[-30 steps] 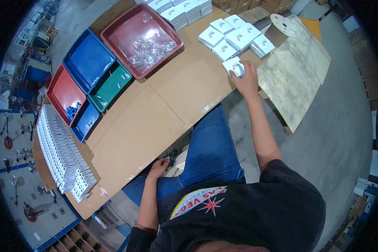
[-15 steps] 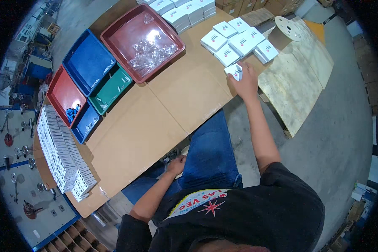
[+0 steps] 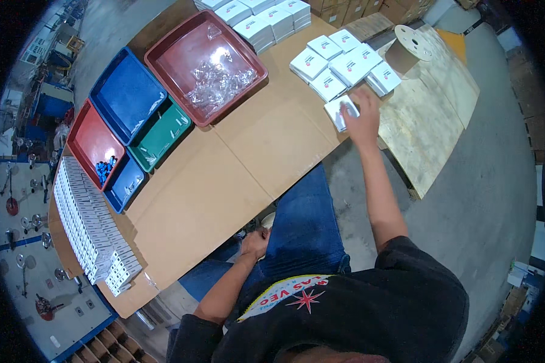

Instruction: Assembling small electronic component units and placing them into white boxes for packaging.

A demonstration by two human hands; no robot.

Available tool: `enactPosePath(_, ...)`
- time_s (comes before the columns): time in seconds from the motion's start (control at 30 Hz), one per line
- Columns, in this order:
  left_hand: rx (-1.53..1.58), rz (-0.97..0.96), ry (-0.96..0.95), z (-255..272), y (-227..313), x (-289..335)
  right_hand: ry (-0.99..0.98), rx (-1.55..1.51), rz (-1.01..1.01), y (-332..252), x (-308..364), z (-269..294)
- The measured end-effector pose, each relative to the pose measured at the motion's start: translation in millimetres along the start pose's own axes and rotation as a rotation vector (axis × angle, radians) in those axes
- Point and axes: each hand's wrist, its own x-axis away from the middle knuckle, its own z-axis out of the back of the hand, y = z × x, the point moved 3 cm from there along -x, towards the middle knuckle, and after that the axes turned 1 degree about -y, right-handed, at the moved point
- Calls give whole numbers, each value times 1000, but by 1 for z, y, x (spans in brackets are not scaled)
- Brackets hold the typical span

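My right hand [image 3: 363,119] is at a small stack of white square packets [image 3: 338,112] on the table's right end. Its thumb lies across the top packet, and the other fingers are apart from the thumb, slightly blurred, by the stack's right edge. Just beyond stand several more stacks of white printed packets [image 3: 349,65], set close together. Low beside my thigh, below the table edge, rests my left hand [image 3: 255,243]. Its back faces up and its fingers are mostly hidden, so their grip is unclear.
A cardboard-covered table [image 3: 206,175] holds a dark red tray [image 3: 163,51] of clear plastic pieces, blue trays [image 3: 112,78], a green tray [image 3: 154,139] and a red tray [image 3: 91,136]. White boxes [image 3: 88,218] line its left end. A spool [image 3: 406,51] stands on plywood [image 3: 433,115].
My right hand has shifted slightly right, its thumb and fingers now farther apart. More of the small stack's top shows, and no print is visible there now. My left hand stays low.
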Motion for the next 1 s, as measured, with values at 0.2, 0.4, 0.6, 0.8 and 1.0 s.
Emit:
enactPosePath(0.2, -4, -41, 14, -8, -10, -6, 127, -153, 289, 10, -137, -4)
enactPosePath(0.4, 12, -38, 63, 1, -3, 0, -509, 172, 259, 47, -263, -68)
enactPosePath(0.6, -56, -33, 70, 1, -2, -11, -795, 230, 180, 72, -297, -102)
enactPosePath(0.8, -12, -30, 40, 0, -7, -14, -1001, 352, 66, 65, -298, -110)
enactPosePath(1.0, 34, -35, -13, 6, 0, -11, -963, 283, -7, 79, -300, -109)
